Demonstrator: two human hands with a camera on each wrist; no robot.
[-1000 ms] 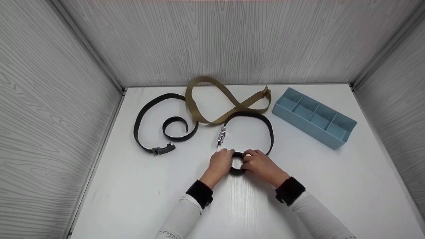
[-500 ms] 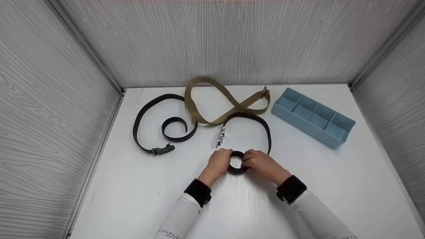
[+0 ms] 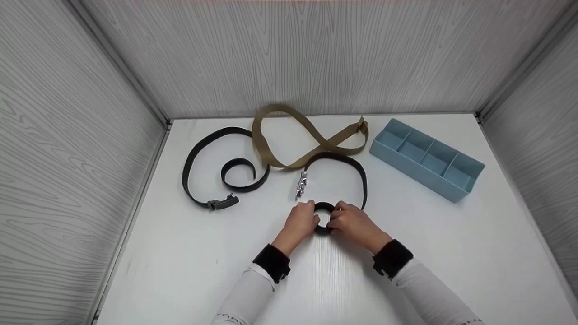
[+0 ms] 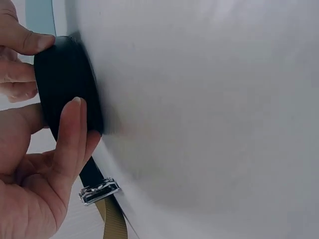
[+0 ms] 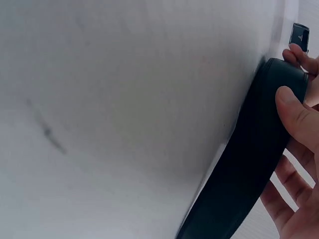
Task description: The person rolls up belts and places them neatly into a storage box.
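Note:
A black belt (image 3: 365, 187) with a silver buckle (image 3: 301, 185) lies on the table, its tail rolled into a ring-like coil standing on edge. The left hand (image 3: 300, 222) holds the coil's left side; in the left wrist view its fingers (image 4: 70, 134) lie against the outside of the coil (image 4: 65, 79). Opposite, the right hand (image 3: 356, 225) pinches the right side. In the right wrist view, the right thumb (image 5: 294, 112) presses the outer face, and the unrolled strap (image 5: 239, 169) runs away from the coil. Part of the coil is hidden behind the fingers.
A second black belt (image 3: 186, 169) with a dark buckle (image 3: 223, 202) lies loosely curled at the left. Behind is a tan webbing belt (image 3: 259, 135), crossed over itself. A blue divided box (image 3: 415, 170) stands at the right. Grey wood-grain panels (image 3: 289, 58) enclose the table.
The coil and both hands have shifted slightly away from the person. Left fingers now reach into the ring's opening. The loose strap's right side has drawn a little inward.

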